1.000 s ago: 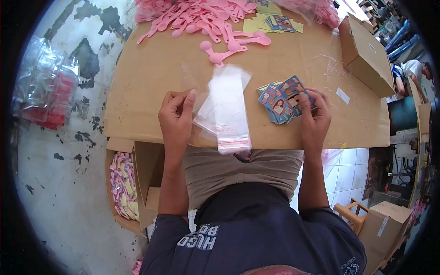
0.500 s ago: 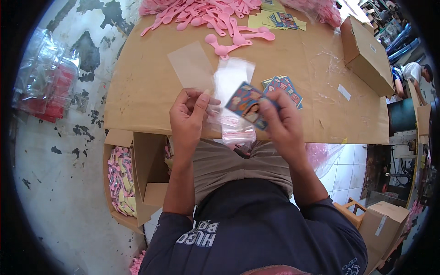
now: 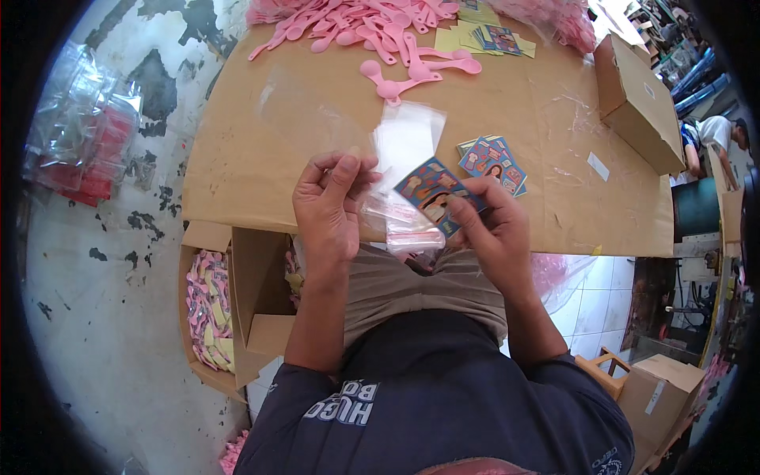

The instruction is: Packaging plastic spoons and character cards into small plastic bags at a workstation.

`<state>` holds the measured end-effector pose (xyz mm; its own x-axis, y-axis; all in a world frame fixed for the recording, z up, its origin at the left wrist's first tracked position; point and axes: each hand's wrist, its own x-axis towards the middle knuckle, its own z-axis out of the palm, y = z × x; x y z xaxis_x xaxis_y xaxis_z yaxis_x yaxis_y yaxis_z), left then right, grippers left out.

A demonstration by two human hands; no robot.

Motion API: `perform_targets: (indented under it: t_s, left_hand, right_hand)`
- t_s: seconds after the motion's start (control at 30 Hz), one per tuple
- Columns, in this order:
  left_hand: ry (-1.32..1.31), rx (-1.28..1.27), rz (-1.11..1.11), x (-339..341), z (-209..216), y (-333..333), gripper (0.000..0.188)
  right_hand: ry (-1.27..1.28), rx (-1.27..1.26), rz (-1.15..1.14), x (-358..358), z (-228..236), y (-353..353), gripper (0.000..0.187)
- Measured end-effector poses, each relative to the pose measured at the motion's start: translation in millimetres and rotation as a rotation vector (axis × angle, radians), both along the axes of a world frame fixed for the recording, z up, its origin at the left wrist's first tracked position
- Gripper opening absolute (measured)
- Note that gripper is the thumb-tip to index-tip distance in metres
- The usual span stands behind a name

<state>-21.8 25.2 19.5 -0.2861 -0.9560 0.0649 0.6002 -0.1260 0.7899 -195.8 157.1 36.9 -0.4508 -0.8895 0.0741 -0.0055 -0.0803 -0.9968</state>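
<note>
A thin clear plastic bag (image 3: 305, 111) rises from the pinched fingertips of my left hand (image 3: 331, 202), over the table near its front edge. Between thumb and fingers, my right hand (image 3: 497, 233) grips a blue printed card (image 3: 431, 190), held tilted with its picture side up. Below and between both hands lies a stack of clear plastic bags (image 3: 408, 134), its near end at the table edge. Just beyond my right hand, more of the same cards (image 3: 495, 158) sit in a small fanned pile. My left fingertips partly hide the bag's lower end.
Pink measuring spoons (image 3: 372, 36) heap at the table's far side, beside yellow-backed cards (image 3: 475, 36). A cardboard box (image 3: 641, 103) stands at the right edge. Below left, an open carton (image 3: 210, 317) contains packed pink pieces. A person (image 3: 716, 134) bends over at far right.
The bag in my left hand has shifted its angle, from a whitish sheet to nearly see-through. The card in my right hand has moved slightly right and down.
</note>
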Motion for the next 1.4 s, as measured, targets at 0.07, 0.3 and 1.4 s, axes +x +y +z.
perform_targets:
  t_s: [0.07, 0.3, 1.4]
  left_hand:
    - [0.027, -0.017, 0.036, -6.3, 2.7, 3.5, 0.007]
    - [0.023, 0.096, -0.032, -23.8, 21.6, 13.1, 0.008]
    - [-0.055, 0.041, -0.067, -15.4, 12.7, 11.2, 0.014]
  right_hand:
    - [-0.034, 0.030, 0.061, 1.3, 0.4, 0.1, 0.016]
    - [-0.038, -0.023, 0.045, -4.7, -2.6, 2.6, 0.016]
    - [-0.158, -0.154, -0.128, 1.4, 0.9, -4.5, 0.015]
